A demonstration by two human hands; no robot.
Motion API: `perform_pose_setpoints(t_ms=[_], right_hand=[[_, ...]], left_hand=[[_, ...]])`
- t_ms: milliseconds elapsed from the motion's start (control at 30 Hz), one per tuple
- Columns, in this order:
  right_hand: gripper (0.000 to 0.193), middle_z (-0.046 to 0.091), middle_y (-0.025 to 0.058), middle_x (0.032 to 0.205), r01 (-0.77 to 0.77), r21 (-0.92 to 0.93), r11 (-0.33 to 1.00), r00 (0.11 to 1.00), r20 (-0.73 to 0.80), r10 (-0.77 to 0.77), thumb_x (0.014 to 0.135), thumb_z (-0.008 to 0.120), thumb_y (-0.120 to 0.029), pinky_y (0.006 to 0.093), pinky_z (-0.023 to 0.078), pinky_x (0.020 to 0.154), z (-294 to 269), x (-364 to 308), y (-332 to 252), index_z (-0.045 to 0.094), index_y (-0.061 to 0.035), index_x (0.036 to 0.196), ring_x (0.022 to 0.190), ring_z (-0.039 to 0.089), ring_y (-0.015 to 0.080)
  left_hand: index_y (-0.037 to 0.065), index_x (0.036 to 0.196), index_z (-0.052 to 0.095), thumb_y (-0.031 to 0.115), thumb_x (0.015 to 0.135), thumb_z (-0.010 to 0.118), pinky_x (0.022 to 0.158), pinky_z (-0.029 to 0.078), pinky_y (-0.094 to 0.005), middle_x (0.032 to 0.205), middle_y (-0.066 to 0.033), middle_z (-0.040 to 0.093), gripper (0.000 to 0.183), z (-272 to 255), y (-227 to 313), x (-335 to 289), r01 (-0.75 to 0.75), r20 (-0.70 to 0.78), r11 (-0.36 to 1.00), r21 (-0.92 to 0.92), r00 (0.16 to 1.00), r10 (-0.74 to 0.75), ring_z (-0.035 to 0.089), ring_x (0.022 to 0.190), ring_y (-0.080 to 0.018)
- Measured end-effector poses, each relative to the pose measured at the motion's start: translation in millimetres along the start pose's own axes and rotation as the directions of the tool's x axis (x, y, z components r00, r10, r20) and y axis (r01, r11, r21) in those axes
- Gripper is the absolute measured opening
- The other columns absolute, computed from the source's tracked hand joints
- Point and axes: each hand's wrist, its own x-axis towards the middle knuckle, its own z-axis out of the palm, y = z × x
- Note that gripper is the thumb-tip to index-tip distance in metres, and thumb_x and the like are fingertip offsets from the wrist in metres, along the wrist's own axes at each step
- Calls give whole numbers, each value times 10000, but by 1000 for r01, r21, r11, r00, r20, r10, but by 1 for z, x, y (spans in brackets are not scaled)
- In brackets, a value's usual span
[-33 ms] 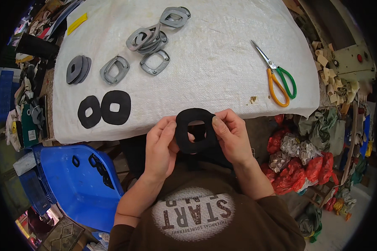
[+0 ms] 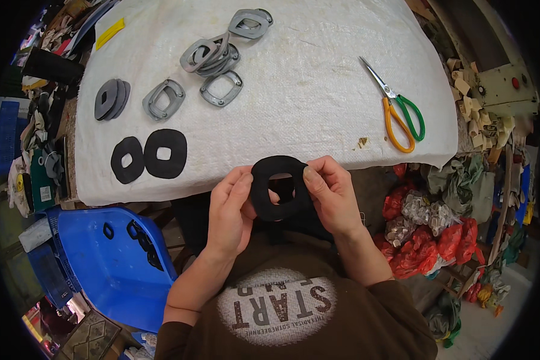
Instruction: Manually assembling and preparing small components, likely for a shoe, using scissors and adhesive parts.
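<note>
A white woven cover lies over the table (image 2: 318, 102). Just off its near edge, the left hand (image 2: 231, 201) and right hand (image 2: 330, 195) pinch opposite sides of a black ring-shaped pad (image 2: 277, 211). Two flat black pads (image 2: 177, 157) lie toward the near left corner, grey rounded frames (image 2: 213, 69) farther back, scissors (image 2: 391, 95) nearer the right edge. Below the near left corner, a blue plastic tub (image 2: 111, 285) holds black pieces (image 2: 145, 243).

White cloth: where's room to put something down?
The widest bare white cloth lies between the grey frames and the scissors. A smaller patch separates those frames from the yellow strip. Frames and black rings crowd the left side.
</note>
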Motion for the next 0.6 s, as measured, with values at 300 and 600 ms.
perform_pose_setpoints(t_ms=[300,600], right_hand=[[143,490,-33,697,119,-167,979,992,66,-109,871,560,-138,195,352,552,0,-1,-2,516,-13,818,624,402,28],[139,488,-8,676,336,-554,761,926,49,-373,845,586,-113,216,348,529,6,-7,-1,512,-10,790,587,404,59]], left_hand=[[-49,873,571,55,834,565,617,464,-196,729,-54,601,112,-2,-7,2,-147,-61,905,399,981,186,566,655,-77],[-41,850,564,30,820,581,601,465,-190,718,-50,600,79,2,-5,-4,-208,-55,842,497,961,270,559,638,-68]])
